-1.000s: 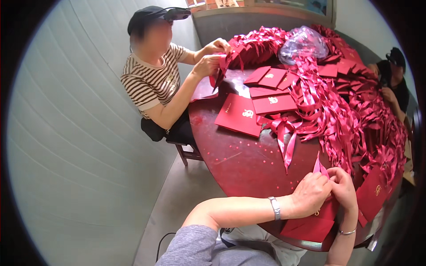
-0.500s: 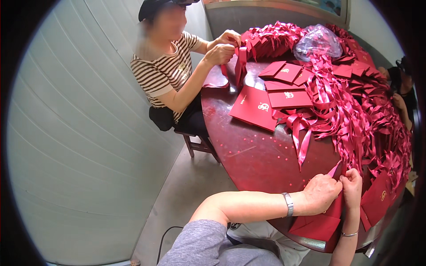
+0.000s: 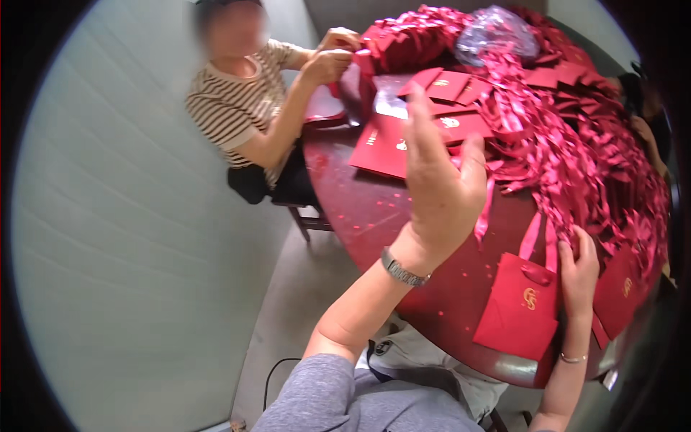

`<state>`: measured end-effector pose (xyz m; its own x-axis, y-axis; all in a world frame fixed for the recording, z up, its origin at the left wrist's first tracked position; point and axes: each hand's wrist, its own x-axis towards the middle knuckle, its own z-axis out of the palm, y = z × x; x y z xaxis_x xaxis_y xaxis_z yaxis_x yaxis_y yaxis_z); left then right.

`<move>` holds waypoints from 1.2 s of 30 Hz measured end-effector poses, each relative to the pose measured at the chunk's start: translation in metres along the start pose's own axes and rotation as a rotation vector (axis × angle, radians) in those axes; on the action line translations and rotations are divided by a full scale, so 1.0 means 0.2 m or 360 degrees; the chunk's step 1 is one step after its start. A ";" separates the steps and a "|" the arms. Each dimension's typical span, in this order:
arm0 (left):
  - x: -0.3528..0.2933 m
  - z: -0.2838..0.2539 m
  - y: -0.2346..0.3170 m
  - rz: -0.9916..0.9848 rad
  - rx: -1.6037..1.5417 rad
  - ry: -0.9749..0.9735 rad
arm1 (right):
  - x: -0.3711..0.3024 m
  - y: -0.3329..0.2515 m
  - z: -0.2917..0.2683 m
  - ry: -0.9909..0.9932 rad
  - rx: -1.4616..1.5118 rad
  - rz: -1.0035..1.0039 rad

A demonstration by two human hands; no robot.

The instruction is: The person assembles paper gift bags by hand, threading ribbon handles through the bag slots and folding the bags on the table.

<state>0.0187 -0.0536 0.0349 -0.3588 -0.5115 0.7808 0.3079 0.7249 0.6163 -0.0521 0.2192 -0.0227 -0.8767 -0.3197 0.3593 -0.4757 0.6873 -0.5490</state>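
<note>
My left hand (image 3: 443, 183) is lifted over the table, empty, with fingers stretched up and the thumb apart. Behind it, partly covered, lies a flat red paper bag (image 3: 378, 147). Close to the table's near edge a red paper gift bag (image 3: 515, 306) with a gold emblem rests flat. Its pink-red ribbon handle (image 3: 531, 236) reaches up from the top edge. Just right of this bag is my right hand (image 3: 579, 273), its thumb and fingers slightly apart at the edge of the ribbon heap (image 3: 554, 158); whether it touches a ribbon is unclear.
Across the round dark-red table (image 3: 432, 281), a person in a striped shirt (image 3: 241, 115) handles a red bag. Folded bags and a crumpled clear plastic bag (image 3: 497, 34) lie at the back. Another red bag (image 3: 619, 295) is at right; someone's arm (image 3: 648, 144) shows at the far right.
My left hand has let go at the gift bag and swung up and left. The bag has turned to show its emblem and ribbon handle. The view has shifted slightly.
</note>
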 end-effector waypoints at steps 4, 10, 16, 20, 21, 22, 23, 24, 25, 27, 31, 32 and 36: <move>0.44 -0.22 -0.13 -0.0143 -0.0110 0.0602 | -0.01 0.05 0.04 -0.0071 -0.0037 -0.0114; 0.55 -0.18 -0.20 -0.0109 -0.0283 0.0177 | 0.01 0.06 0.04 -0.0061 0.0035 -0.0124; -0.13 0.07 -0.17 -0.0107 0.0372 -0.1068 | 0.03 0.06 0.06 -0.0015 0.0005 -0.0222; -0.26 0.09 -0.13 -0.0039 0.0827 -0.1452 | 0.02 0.05 0.05 0.0012 0.0056 -0.0203; -0.27 0.10 -0.13 0.0006 0.0851 -0.1441 | 0.01 0.05 0.04 0.0024 0.0087 -0.0190; -0.28 0.11 -0.12 0.0018 0.0846 -0.1427 | 0.00 0.05 0.01 0.0019 0.0084 -0.0192; -0.28 0.12 -0.13 0.0003 0.0862 -0.1448 | 0.00 0.04 0.01 0.0009 0.0092 -0.0189; -0.28 0.13 -0.14 -0.0015 0.0880 -0.1470 | 0.01 0.03 0.00 0.0016 0.0100 -0.0196; -0.28 0.13 -0.15 -0.0010 0.0890 -0.1464 | 0.00 0.02 0.00 0.0018 0.0083 -0.0212; -0.28 0.12 -0.13 0.0009 0.0816 -0.1406 | -0.01 0.01 -0.03 0.0032 0.0073 -0.0237; -0.29 0.11 -0.07 0.0375 0.0827 -0.0994 | -0.02 -0.05 -0.03 0.0118 0.0129 -0.0478; -0.29 0.13 -0.02 0.0441 0.0736 -0.0995 | -0.03 -0.08 -0.04 0.0211 0.0131 -0.0627; -0.32 0.15 0.15 0.0674 0.0295 -0.1220 | -0.06 -0.34 -0.02 0.0283 0.0260 -0.0821</move>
<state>0.0240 0.0148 -0.0001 -0.7581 0.2168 0.6151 0.4249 0.8797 0.2136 -0.0083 0.1792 0.0123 -0.5090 -0.4627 0.7259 -0.8564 0.3568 -0.3731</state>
